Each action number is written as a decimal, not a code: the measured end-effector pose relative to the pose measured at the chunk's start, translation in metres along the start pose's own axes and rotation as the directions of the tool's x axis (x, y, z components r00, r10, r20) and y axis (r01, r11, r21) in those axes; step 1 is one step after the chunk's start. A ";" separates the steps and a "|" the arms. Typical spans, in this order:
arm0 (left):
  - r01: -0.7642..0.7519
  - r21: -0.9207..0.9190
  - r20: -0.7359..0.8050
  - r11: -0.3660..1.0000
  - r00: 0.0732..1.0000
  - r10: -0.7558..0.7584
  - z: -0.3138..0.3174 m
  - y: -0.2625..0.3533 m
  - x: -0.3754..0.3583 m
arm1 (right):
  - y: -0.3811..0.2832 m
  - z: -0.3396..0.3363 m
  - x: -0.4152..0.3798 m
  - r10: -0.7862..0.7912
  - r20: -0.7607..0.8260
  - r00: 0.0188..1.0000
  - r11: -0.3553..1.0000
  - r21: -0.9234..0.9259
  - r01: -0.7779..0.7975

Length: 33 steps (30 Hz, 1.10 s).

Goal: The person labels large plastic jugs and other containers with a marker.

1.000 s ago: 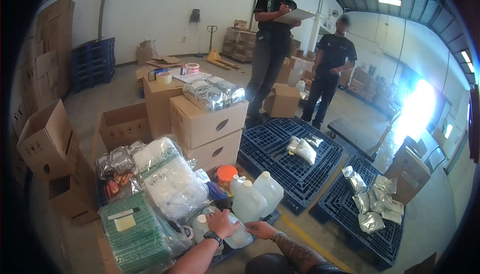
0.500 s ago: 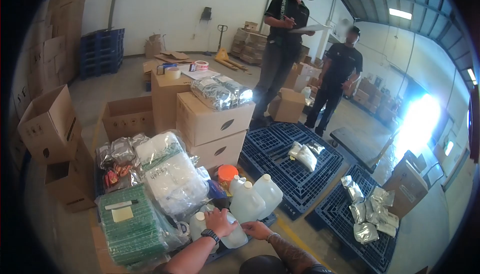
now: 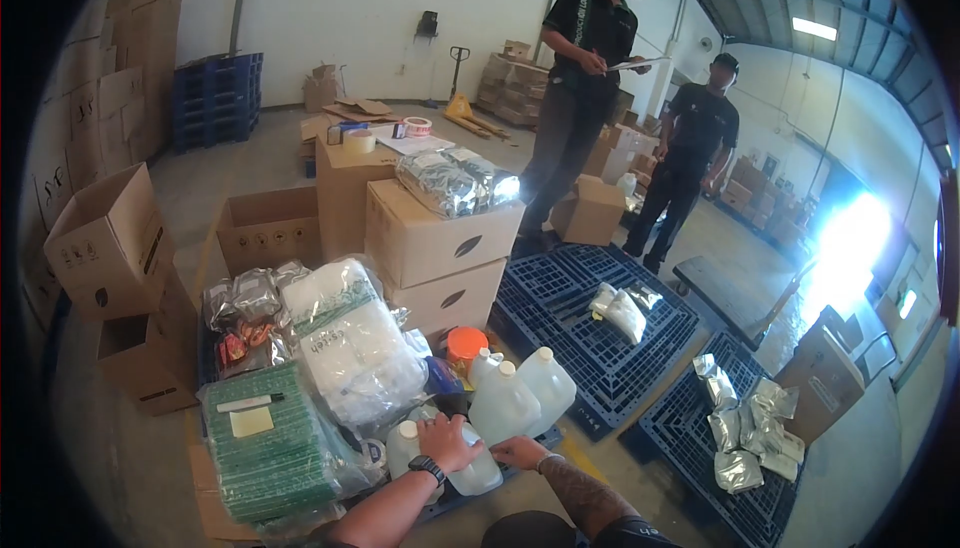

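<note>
The clipboard (image 3: 640,65) has tilted, seemingly nearer edge-on.

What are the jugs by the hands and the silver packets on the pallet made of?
The jugs look like thin, smooth plastic: cloudy and see-through, with moulded handles. The silver packets look like glossy foil or metallised film, judging by the bright, crinkled glints; which one is unclear. The pallet seems to be matte blue plastic, with a moulded grid.

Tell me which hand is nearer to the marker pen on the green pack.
Left. The left hand is on a plastic jug, to the right of the marker pen; the right hand is farther right, beside that jug.
</note>
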<state>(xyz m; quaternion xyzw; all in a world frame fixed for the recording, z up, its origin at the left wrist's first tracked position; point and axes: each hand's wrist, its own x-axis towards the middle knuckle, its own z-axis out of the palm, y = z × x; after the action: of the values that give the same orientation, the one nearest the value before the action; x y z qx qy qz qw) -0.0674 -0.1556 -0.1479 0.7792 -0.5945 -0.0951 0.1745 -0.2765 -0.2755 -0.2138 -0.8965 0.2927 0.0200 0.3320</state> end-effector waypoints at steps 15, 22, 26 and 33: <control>-0.065 0.033 -0.039 0.997 0.997 0.066 0.003 -0.005 0.003 | 0.009 0.025 -0.008 0.035 -0.296 0.955 0.968 0.246 0.041; -0.088 0.035 -0.043 0.996 0.995 0.089 0.006 -0.008 0.002 | 0.016 0.026 -0.020 0.071 -0.242 0.968 0.870 0.490 0.059; -0.076 0.036 -0.017 0.996 0.997 0.076 0.002 -0.007 0.003 | 0.014 0.026 -0.035 0.113 -0.133 0.985 0.931 0.360 -0.058; -0.066 0.066 0.023 0.996 0.998 0.064 0.002 -0.007 0.004 | 0.014 0.032 -0.041 0.081 -0.190 0.978 0.944 0.329 -0.014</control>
<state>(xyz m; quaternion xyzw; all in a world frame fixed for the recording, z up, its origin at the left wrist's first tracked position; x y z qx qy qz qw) -0.0612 -0.1582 -0.1522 0.7637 -0.6242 -0.0775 0.1450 -0.3129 -0.2442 -0.2377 -0.8193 0.3457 -0.1111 0.4438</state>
